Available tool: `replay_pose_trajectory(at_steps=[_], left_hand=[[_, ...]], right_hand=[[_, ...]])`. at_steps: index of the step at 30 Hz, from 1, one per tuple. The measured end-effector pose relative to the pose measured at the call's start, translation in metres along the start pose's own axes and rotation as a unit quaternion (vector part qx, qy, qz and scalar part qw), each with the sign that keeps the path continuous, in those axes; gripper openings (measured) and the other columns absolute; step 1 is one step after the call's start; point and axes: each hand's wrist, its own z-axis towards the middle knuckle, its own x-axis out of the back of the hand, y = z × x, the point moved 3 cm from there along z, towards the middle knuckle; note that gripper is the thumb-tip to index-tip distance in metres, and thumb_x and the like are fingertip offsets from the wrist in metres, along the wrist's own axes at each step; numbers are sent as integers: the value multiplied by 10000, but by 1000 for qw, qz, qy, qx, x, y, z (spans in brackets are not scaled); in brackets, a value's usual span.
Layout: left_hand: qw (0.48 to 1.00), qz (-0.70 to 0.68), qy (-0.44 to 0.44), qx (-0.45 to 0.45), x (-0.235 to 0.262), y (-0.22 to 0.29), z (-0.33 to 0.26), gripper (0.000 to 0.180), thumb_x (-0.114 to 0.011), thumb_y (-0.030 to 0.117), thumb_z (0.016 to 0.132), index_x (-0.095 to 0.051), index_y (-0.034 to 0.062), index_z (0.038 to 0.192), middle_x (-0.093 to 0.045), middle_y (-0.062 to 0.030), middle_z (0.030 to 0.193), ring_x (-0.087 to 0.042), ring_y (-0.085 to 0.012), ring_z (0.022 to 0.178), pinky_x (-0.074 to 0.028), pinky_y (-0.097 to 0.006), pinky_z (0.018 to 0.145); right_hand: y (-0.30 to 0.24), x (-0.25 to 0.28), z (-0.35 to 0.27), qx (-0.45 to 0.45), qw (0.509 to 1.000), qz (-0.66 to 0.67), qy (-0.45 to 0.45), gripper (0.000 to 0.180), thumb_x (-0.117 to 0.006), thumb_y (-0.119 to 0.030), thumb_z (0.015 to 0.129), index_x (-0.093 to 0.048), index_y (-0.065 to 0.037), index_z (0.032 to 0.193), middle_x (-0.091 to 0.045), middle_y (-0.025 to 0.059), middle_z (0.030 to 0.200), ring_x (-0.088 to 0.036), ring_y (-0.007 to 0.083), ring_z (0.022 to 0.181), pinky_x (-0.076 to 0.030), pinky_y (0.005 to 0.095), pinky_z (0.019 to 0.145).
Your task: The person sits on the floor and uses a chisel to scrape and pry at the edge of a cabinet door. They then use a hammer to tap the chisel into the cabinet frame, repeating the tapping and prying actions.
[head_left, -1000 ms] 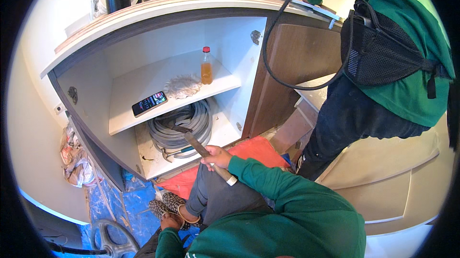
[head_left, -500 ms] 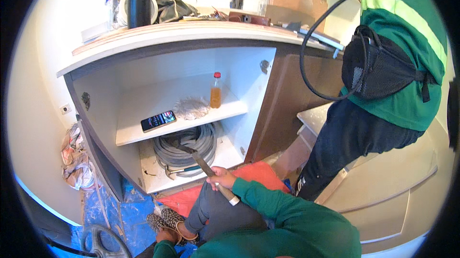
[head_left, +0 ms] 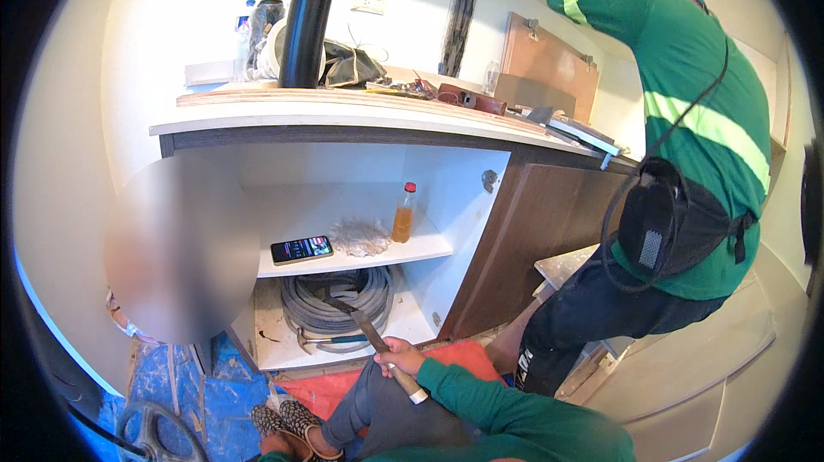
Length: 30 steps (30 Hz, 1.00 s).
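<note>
One long-bladed tool (head_left: 376,338) is grasped by its handle in the right hand (head_left: 402,358), above the grey trouser leg (head_left: 382,404) and before the open cabinet (head_left: 482,230)'s lower front edge; the fingers are wrapped about the handle, presumably so that the blade is left free and the weight easily borne; by the cabinet's front edge, a hammer (head_left: 343,339) is laid in front of the coil of grey hose (head_left: 322,320), perhaps for ready reach; the coil is set on the cabinet floor (head_left: 412,325), probably as too bulky for the shelf (head_left: 429,241); on that shelf, the phone (head_left: 301,249) is laid by the front edge, leftward, apparently so that its lit screen can be seen from above; a pale crumpled cloth (head_left: 359,237) is set beside it, and the bottle (head_left: 404,215) is stood upright toward the right end, perhaps out of the way of knocks. The green right sleeve (head_left: 472,386) is slanted in from the right, and the blade is angled up and leftward toward the coil, though contact cannot be told; the left hand (head_left: 275,444) is held low beside the patterned shoes (head_left: 296,417), and, being partly cut off, its grip cannot be told.
</note>
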Motion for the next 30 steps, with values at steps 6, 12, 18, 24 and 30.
replay_pose_trajectory(at_steps=[6, 12, 18, 24, 30], left_hand=[[1000, -19, -10, 1, -3, 5, 1, 408, -535, 349, 929, -713, 63, 1160, -643, -207, 1238, -634, -393, 1142, -508, -518, 971], [997, -55, -51, 8, -13, -16, 4, 395, -566, 312, 912, -703, 80, 1202, -629, -206, 1274, -626, -398, 1157, -501, -512, 996], [995, -73, -62, -3, 9, 11, -6, 377, -463, 254, 976, -648, 80, 1255, -626, -212, 1289, -583, -416, 1220, -491, -507, 1007], [995, -99, -1, 2, 3, -4, -15, 406, -583, 306, 915, -610, 100, 1264, -585, -224, 1262, -567, -441, 1195, -477, -541, 991], [995, -82, -63, 11, 13, 17, -19, 385, -522, 246, 939, -608, 110, 1289, -543, -183, 1353, -520, -409, 1275, -455, -553, 1022]], right_hand=[[-5, -2, -7, -1, 1000, -4, 5, 219, -729, -111, 911, -548, -61, 1025, -604, 42, 742, -629, 154, 593, -523, 294, 517], [4, -5, 5, -13, 1000, -22, -7, 247, -725, -113, 907, -559, -69, 1084, -621, 42, 720, -639, 150, 574, -531, 296, 503], [-2, 3, 0, 12, 999, -44, 7, 259, -720, -106, 899, -559, -45, 1093, -634, 58, 747, -655, 180, 577, -546, 318, 500], [-15, -17, -4, 11, 999, -41, 9, 205, -694, -91, 904, -546, -44, 1037, -619, 67, 723, -638, 173, 574, -536, 294, 511], [-11, -7, -12, 8, 999, -37, 15, 185, -682, -94, 915, -524, -55, 1004, -609, 65, 724, -635, 181, 583, -527, 289, 514]])
